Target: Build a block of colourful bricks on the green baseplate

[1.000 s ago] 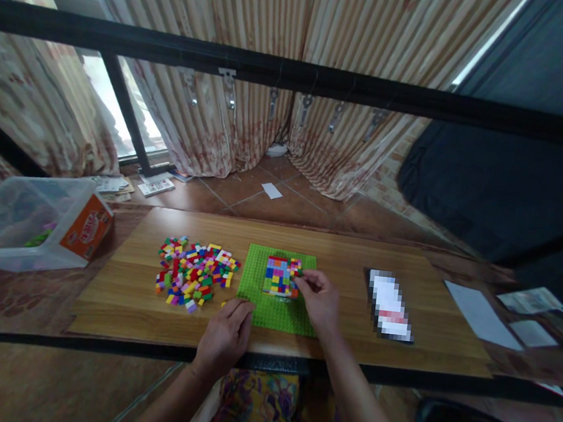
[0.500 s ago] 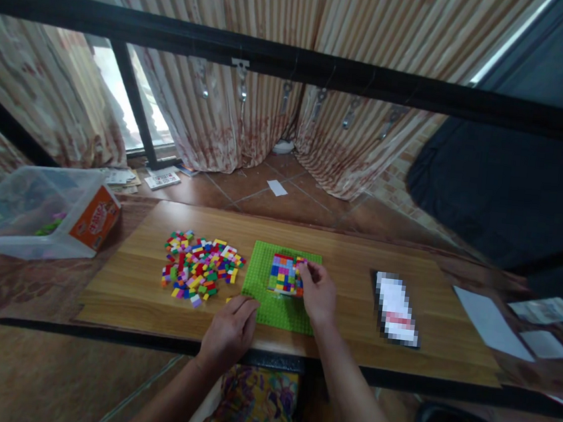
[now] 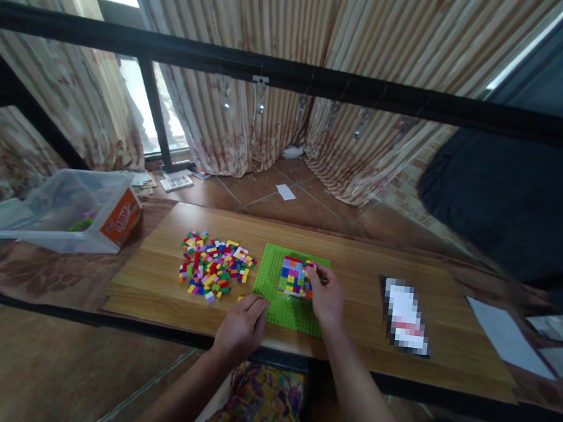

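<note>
A green baseplate (image 3: pixel 268 270) lies on the wooden board, carrying a block of multicoloured toy bricks (image 3: pixel 293 277) in close rows. My right hand (image 3: pixel 327 300) is at the block's right side, thumb and fingers pinched on a small brick at its upper right corner. Those fingers partly cover the block's right edge. My left hand (image 3: pixel 242 324) rests closed at the plate's lower left edge, its fingers curled in. Whatever it may hold is hidden. To the left of the plate spreads a loose pile of small coloured bricks (image 3: pixel 215 268).
A clear plastic bin (image 3: pixel 70 209) with an orange label stands at the far left. On the right of the wooden board (image 3: pixel 154 278) lies a dark-edged phone-like item (image 3: pixel 406 318), its face blurred out. White papers (image 3: pixel 507 335) lie farther right. A black rail (image 3: pixel 285 80) crosses beyond the board.
The whole view has shifted, so the board and bricks sit slightly farther right. Both hands keep nearly the same places relative to the baseplate and the block.
</note>
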A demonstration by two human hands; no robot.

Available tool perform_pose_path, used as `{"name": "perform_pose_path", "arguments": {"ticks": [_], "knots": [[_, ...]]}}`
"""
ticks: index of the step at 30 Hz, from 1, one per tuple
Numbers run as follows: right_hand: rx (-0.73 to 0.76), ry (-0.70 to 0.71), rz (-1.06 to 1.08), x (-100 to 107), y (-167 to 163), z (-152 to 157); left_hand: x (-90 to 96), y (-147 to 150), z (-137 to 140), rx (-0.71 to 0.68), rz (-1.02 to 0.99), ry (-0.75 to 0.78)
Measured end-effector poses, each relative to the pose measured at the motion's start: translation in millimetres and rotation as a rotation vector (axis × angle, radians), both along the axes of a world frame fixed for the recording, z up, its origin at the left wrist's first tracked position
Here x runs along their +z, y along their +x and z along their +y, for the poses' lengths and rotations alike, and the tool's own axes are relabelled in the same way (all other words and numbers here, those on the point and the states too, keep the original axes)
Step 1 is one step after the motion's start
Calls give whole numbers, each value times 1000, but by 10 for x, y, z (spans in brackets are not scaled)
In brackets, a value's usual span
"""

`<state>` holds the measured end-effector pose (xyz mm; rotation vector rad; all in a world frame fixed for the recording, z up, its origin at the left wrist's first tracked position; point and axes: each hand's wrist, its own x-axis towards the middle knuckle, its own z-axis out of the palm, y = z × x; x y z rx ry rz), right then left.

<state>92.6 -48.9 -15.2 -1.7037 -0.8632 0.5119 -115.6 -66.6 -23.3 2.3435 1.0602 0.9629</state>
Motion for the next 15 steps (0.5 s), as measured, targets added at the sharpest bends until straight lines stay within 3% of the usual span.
{"name": "perform_pose_path", "arguments": {"ticks": [5, 9, 12, 15], "knots": [[-38, 15, -26, 40, 57, -100, 30, -102, -5, 7, -30, 4], [-84, 91, -119, 114, -117, -311, 29, -316, -43, 44, -18, 59], [51, 123, -145, 157, -436, -475, -7, -481, -118, 43, -31, 78], [301, 80, -216, 163, -802, -555, -69, -588, -208, 46, -65, 71]]}}
